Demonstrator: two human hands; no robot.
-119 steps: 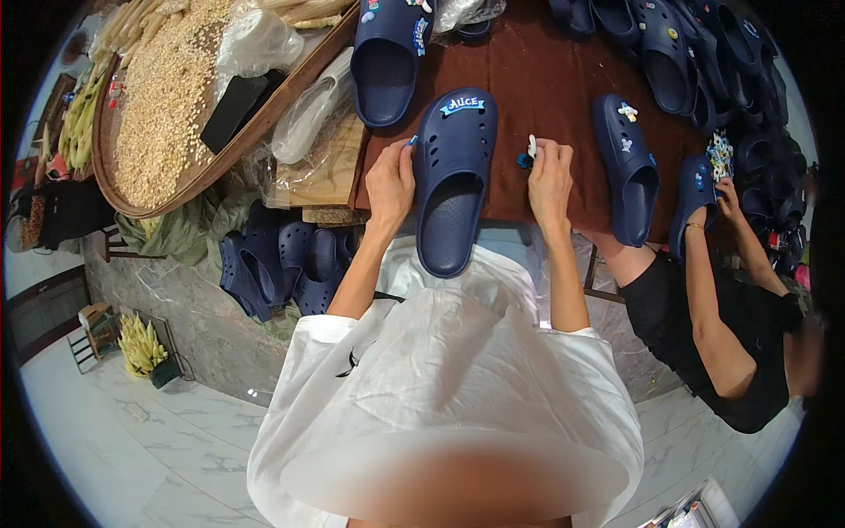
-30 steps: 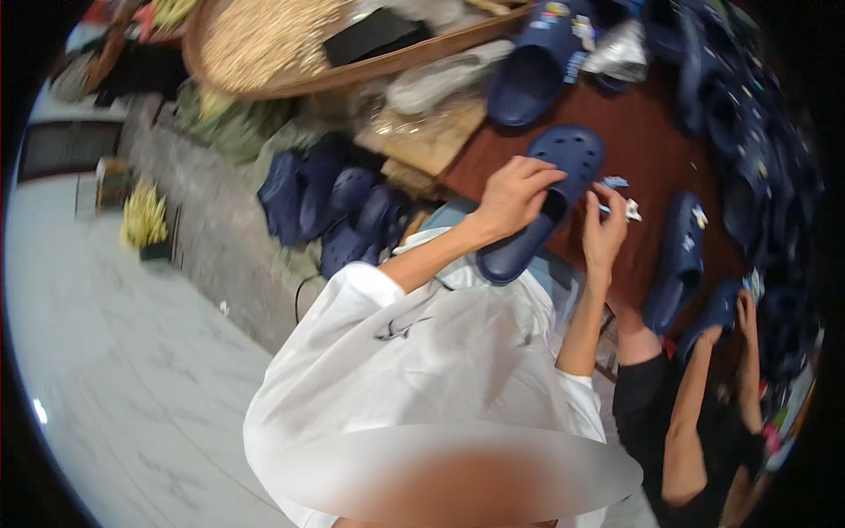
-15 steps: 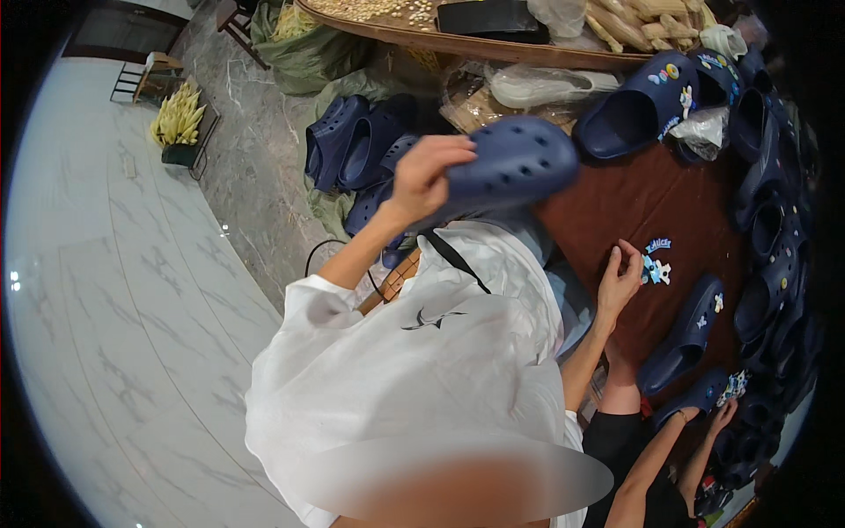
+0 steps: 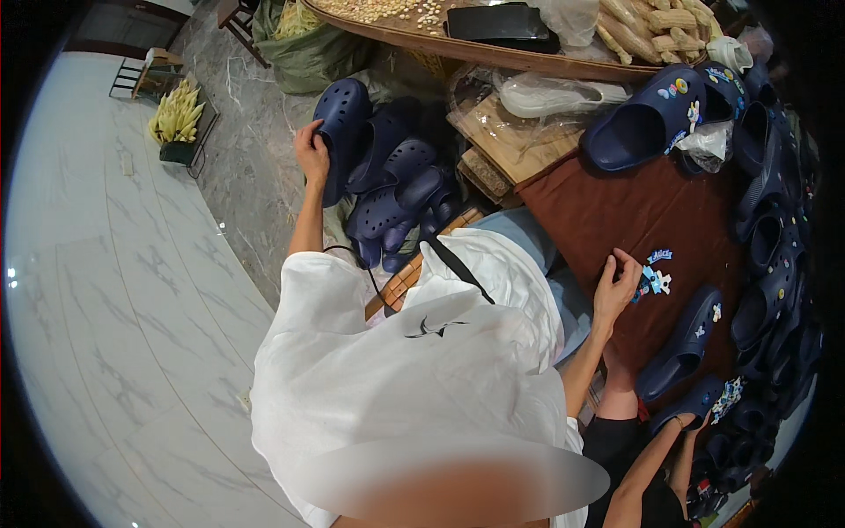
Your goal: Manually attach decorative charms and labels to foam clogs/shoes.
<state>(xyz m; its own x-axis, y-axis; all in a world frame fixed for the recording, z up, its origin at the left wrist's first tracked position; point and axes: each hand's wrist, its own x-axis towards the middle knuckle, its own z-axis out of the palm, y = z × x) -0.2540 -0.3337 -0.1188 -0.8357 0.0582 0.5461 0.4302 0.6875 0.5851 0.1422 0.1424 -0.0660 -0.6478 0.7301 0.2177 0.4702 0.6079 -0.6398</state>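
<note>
My left hand (image 4: 311,150) reaches out to the left and grips a navy blue clog (image 4: 341,123) at the edge of a pile of navy clogs (image 4: 396,198) on the stone floor. My right hand (image 4: 614,286) rests on the brown table (image 4: 598,211) with its fingers spread, right beside a small cluster of blue and white shoe charms (image 4: 655,275). Nothing is held in the right hand.
More navy clogs (image 4: 647,119) line the table's far and right sides. A round woven tray (image 4: 440,22) with grain and a dark flat object lies at the top. Another person's hand (image 4: 691,422) works on a clog at lower right. Yellow bundles (image 4: 176,114) sit on a small stand.
My left hand has carried the navy clog off the table and down to the pile on the left. My right hand stays on the table by the charms. The view has swung left.
</note>
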